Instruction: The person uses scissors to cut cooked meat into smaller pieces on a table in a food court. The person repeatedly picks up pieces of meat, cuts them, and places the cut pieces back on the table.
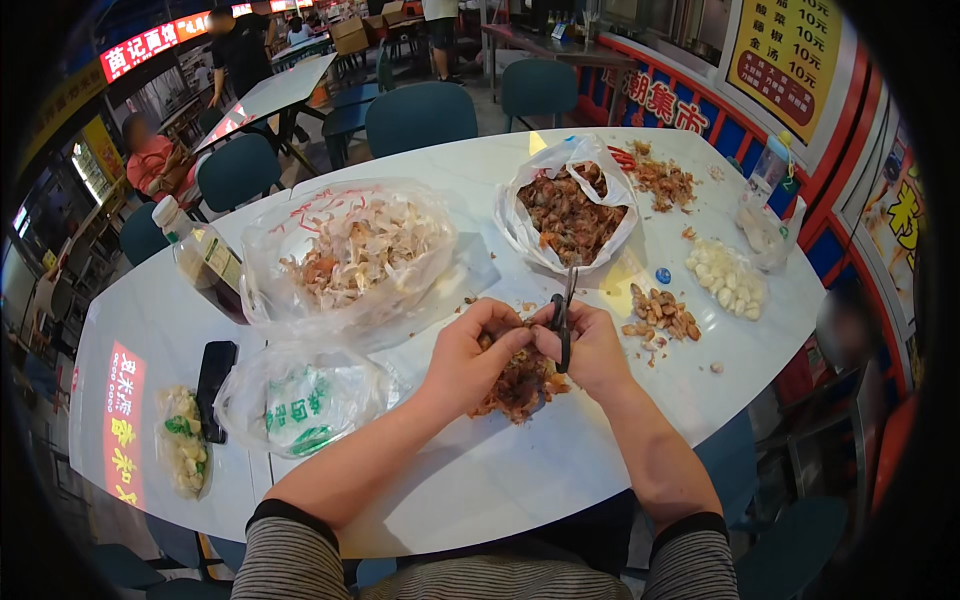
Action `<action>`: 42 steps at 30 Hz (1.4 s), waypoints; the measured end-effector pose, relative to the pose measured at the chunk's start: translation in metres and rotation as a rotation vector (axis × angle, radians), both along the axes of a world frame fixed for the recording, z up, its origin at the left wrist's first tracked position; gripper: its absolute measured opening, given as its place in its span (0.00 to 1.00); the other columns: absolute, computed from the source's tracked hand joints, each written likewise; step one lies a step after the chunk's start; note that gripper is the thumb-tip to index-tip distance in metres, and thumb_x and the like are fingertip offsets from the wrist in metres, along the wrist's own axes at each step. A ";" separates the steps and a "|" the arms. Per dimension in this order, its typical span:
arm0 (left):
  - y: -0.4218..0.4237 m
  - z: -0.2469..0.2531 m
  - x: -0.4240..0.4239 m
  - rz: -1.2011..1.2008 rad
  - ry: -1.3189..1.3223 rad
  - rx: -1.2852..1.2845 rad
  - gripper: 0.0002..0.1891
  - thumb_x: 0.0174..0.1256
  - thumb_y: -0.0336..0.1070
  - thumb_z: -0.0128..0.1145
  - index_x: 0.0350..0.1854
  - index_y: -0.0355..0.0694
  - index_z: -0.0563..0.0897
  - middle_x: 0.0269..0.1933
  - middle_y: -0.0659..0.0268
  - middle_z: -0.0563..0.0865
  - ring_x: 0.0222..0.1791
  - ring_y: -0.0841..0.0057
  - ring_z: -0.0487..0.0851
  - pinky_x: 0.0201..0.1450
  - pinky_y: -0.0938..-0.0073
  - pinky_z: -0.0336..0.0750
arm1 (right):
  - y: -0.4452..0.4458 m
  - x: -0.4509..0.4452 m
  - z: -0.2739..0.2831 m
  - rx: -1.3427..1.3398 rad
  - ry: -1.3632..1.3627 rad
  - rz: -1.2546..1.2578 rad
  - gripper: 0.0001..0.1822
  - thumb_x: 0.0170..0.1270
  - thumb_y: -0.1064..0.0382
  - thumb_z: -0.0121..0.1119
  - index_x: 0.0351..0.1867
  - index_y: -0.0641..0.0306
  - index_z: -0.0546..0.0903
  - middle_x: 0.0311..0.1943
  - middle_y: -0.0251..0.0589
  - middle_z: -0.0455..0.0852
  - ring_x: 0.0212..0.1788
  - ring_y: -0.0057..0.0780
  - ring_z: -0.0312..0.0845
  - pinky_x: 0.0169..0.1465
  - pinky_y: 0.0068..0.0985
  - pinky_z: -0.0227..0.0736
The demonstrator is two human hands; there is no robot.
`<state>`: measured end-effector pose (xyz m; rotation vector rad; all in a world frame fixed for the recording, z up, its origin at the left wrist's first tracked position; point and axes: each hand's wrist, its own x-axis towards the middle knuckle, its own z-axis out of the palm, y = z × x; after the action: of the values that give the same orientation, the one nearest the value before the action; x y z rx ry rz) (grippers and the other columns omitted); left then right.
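My left hand (476, 349) and my right hand (596, 349) meet above a pile of reddish-brown papery skins (517, 394). Black-handled scissors (562, 330) are held in my right hand, blades pointing away from me. Between my left fingertips is a small brown bulb, mostly hidden by the fingers; it looks like a shallot. Beyond my hands a white plastic bag (517, 244) stands open, full of brown bulbs (574, 206). To the right lie small peeled pinkish-brown bulbs (664, 313) and a clear bag of peeled garlic cloves (726, 279).
Left of my hands are a large bag of pale skins (352, 255), a bottle of dark liquid (206, 259), a crumpled plastic bag (300, 397), a phone (216, 390) and a bagged vegetable mix (182, 442). A blue cap (663, 275) and a plastic bottle (766, 172) are at right.
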<state>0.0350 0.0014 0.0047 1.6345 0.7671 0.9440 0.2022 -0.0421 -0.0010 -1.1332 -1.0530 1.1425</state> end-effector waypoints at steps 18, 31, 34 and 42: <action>0.004 -0.008 0.001 -0.019 -0.131 -0.176 0.06 0.63 0.31 0.55 0.34 0.33 0.77 0.28 0.71 0.80 0.27 0.89 0.72 0.29 0.84 0.68 | -0.003 -0.012 0.000 -0.011 0.184 -0.066 0.10 0.54 0.69 0.62 0.36 0.68 0.77 0.28 0.34 0.80 0.27 0.21 0.78 0.34 0.19 0.78; 0.017 0.012 -0.015 -0.238 -0.265 -0.674 0.13 0.59 0.22 0.48 0.46 0.34 0.73 0.40 0.65 0.78 0.40 0.79 0.78 0.44 0.81 0.71 | -0.002 -0.003 0.002 -0.004 -0.490 -0.192 0.10 0.53 0.64 0.65 0.29 0.69 0.79 0.18 0.28 0.76 0.21 0.11 0.64 0.26 0.15 0.63; 0.019 0.010 -0.017 -0.341 -0.321 -0.685 0.13 0.60 0.21 0.45 0.47 0.32 0.72 0.45 0.62 0.77 0.47 0.74 0.77 0.53 0.76 0.71 | -0.005 -0.003 0.007 0.048 -0.431 -0.167 0.11 0.52 0.62 0.65 0.29 0.69 0.79 0.18 0.30 0.76 0.21 0.13 0.64 0.26 0.16 0.65; 0.015 0.022 -0.016 -0.196 -0.386 -0.668 0.09 0.65 0.26 0.50 0.46 0.32 0.74 0.45 0.59 0.79 0.46 0.75 0.80 0.50 0.78 0.76 | -0.008 0.003 0.019 0.006 -0.654 -0.121 0.12 0.48 0.62 0.66 0.30 0.67 0.77 0.17 0.26 0.73 0.21 0.11 0.63 0.25 0.15 0.61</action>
<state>0.0192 0.0166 0.0270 0.8903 0.5572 0.7232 0.2054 -0.0506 0.0180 -1.5943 -1.4512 0.6739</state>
